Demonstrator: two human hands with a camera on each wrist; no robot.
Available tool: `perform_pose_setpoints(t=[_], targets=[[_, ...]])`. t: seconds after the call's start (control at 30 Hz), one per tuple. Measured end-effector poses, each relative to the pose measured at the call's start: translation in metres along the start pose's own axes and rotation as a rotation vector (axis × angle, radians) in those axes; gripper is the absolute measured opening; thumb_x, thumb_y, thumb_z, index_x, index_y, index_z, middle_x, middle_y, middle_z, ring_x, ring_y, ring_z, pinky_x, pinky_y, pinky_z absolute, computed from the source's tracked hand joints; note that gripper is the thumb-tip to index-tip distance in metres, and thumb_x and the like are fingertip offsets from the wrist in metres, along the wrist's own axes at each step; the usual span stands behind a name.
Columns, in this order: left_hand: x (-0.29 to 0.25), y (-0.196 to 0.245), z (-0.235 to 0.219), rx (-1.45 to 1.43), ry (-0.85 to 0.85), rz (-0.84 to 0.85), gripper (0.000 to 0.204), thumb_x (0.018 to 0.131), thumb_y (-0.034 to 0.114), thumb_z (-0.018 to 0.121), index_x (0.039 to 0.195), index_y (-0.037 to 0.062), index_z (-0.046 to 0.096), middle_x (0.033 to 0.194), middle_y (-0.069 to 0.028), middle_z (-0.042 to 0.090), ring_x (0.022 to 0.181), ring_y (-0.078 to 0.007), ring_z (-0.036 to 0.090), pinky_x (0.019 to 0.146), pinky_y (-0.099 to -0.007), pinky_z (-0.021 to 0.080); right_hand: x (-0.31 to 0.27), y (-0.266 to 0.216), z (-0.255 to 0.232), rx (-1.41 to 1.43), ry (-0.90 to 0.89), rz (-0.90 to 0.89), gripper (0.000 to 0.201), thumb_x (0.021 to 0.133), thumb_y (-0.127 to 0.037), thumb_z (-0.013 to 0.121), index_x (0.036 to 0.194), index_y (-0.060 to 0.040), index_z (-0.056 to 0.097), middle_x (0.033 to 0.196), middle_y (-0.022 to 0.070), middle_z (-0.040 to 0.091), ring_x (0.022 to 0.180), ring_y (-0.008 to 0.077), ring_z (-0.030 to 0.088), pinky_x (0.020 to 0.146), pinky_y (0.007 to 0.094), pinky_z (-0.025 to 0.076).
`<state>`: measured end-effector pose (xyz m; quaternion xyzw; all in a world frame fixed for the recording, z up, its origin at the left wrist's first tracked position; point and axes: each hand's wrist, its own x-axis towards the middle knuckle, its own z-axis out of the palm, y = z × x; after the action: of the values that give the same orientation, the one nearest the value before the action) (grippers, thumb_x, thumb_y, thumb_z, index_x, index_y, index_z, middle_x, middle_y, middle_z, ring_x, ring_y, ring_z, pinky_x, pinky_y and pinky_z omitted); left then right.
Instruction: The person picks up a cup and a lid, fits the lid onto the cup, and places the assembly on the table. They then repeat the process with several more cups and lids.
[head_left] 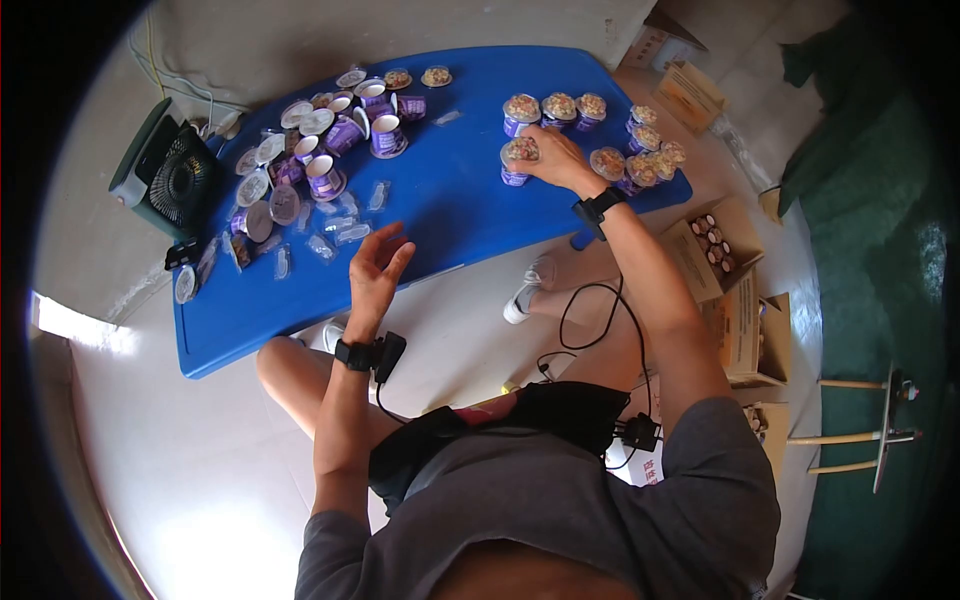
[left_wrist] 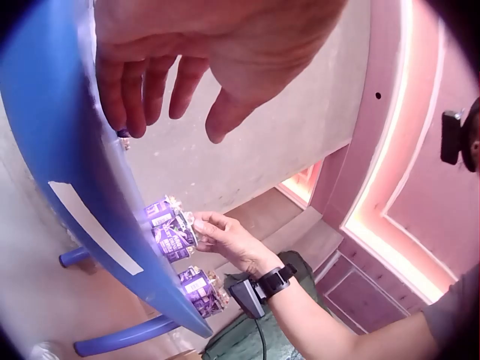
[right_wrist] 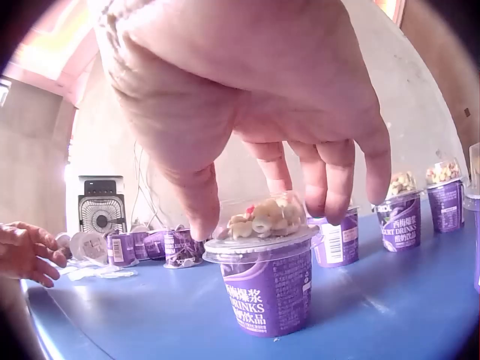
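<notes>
My right hand is over a purple yogurt cup with a clear domed lid full of cereal rings. Its thumb and fingers curl round the lid, as the right wrist view shows. That cup stands upright on the blue table. In the left wrist view the same hand reaches the cup from the side of its lid. My left hand hovers by the near table edge, fingers loosely bent, with nothing in them. Wrapped clear plastic spoons lie just beyond it.
More filled cups stand behind and right of the right hand. Open purple cups, loose lids and two cereal-filled lids are on the table's left and back. A fan stands at left; cardboard boxes sit at right.
</notes>
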<state>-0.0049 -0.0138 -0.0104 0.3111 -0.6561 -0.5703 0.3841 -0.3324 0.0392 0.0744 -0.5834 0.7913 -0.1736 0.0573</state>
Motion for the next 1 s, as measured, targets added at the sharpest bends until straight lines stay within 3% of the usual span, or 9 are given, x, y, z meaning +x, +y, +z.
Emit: perform_pose_setpoints(t=[0.13, 0.27, 0.33, 0.37, 0.4, 0.63, 0.73, 0.87, 1.0], targets=[[0.0, 0.0, 0.0, -0.022, 0.0, -0.004, 0.041, 0.085, 0.018, 0.07, 0.12, 0.0008, 0.058, 0.106, -0.0127, 0.066, 0.1, -0.0185, 0.063, 0.087, -0.0298, 0.049, 0.003, 0.001, 0.008, 0.084, -0.011, -0.054, 0.075, 0.068, -0.031, 0.08, 0.128, -0.0013, 0.047, 0.118, 0.0212, 0.056, 0.112, 0.0355, 0.055, 0.093, 0.0412, 0.045], [0.0, 0.001, -0.003, -0.024, 0.005, -0.012, 0.035, 0.087, 0.013, 0.068, 0.118, -0.0001, 0.059, 0.112, -0.0091, 0.064, 0.1, -0.0152, 0.061, 0.088, -0.0263, 0.047, 0.007, 0.006, 0.002, 0.06, 0.038, -0.109, 0.071, 0.067, -0.031, 0.08, 0.124, -0.0005, 0.049, 0.116, 0.0209, 0.057, 0.11, 0.0348, 0.056, 0.091, 0.0393, 0.046], [0.0, 0.002, -0.004, -0.02, 0.019, -0.009, 0.034, 0.088, 0.013, 0.067, 0.118, -0.0005, 0.06, 0.112, -0.0089, 0.064, 0.1, -0.0152, 0.061, 0.088, -0.0263, 0.047, 0.014, 0.02, -0.016, 0.213, 0.08, -0.095, 0.067, 0.067, -0.029, 0.08, 0.12, -0.0012, 0.05, 0.113, 0.0179, 0.059, 0.105, 0.03, 0.059, 0.088, 0.0357, 0.047], [0.0, 0.002, -0.004, -0.037, 0.032, 0.024, 0.032, 0.088, 0.014, 0.067, 0.116, 0.0, 0.06, 0.109, -0.0086, 0.065, 0.098, -0.0145, 0.062, 0.087, -0.0261, 0.048, 0.024, 0.035, -0.021, 0.235, 0.235, -0.167, 0.064, 0.067, -0.027, 0.081, 0.116, -0.0001, 0.051, 0.107, 0.0154, 0.061, 0.099, 0.0256, 0.061, 0.084, 0.033, 0.049], [-0.001, 0.002, -0.004, -0.053, 0.045, 0.056, 0.031, 0.088, 0.015, 0.067, 0.115, 0.0005, 0.061, 0.107, -0.0083, 0.066, 0.096, -0.0139, 0.062, 0.085, -0.0258, 0.048, 0.033, 0.047, -0.036, 0.256, 0.302, -0.129, 0.059, 0.064, -0.027, 0.08, 0.109, -0.0005, 0.053, 0.096, 0.0153, 0.061, 0.09, 0.0276, 0.062, 0.079, 0.0368, 0.05], [0.001, 0.001, -0.005, -0.041, 0.087, 0.034, 0.026, 0.089, 0.012, 0.065, 0.112, 0.0, 0.062, 0.107, -0.0068, 0.066, 0.096, -0.0121, 0.062, 0.085, -0.0244, 0.048, 0.092, 0.176, -0.1, -0.206, 0.466, 0.237, 0.073, 0.064, -0.038, 0.08, 0.121, -0.0034, 0.051, 0.117, 0.0171, 0.06, 0.11, 0.0315, 0.057, 0.09, 0.0385, 0.046], [0.003, 0.001, -0.006, -0.034, 0.111, 0.004, 0.024, 0.089, 0.01, 0.065, 0.111, -0.0003, 0.062, 0.107, -0.0066, 0.066, 0.095, -0.012, 0.062, 0.084, -0.0241, 0.048, 0.098, 0.194, -0.104, -0.264, 0.287, 0.4, 0.071, 0.063, -0.037, 0.08, 0.121, -0.0051, 0.053, 0.122, 0.0148, 0.058, 0.115, 0.0309, 0.053, 0.094, 0.0398, 0.044], [0.005, 0.001, -0.005, -0.075, 0.129, -0.012, 0.024, 0.089, 0.008, 0.064, 0.111, 0.0, 0.062, 0.106, -0.0064, 0.066, 0.095, -0.0115, 0.062, 0.084, -0.0237, 0.047, 0.102, 0.196, -0.096, -0.383, 0.108, 0.481, 0.066, 0.061, -0.033, 0.081, 0.117, -0.007, 0.059, 0.121, 0.0147, 0.06, 0.121, 0.0337, 0.049, 0.101, 0.0404, 0.038], [0.005, 0.0, -0.005, -0.077, 0.125, -0.027, 0.024, 0.089, 0.008, 0.064, 0.112, 0.0001, 0.061, 0.104, -0.0062, 0.066, 0.094, -0.0113, 0.061, 0.084, -0.0234, 0.047, 0.104, 0.205, -0.083, -0.408, 0.018, 0.38, 0.065, 0.061, -0.035, 0.08, 0.116, -0.0065, 0.06, 0.121, 0.0157, 0.06, 0.119, 0.0318, 0.051, 0.1, 0.0387, 0.04]])
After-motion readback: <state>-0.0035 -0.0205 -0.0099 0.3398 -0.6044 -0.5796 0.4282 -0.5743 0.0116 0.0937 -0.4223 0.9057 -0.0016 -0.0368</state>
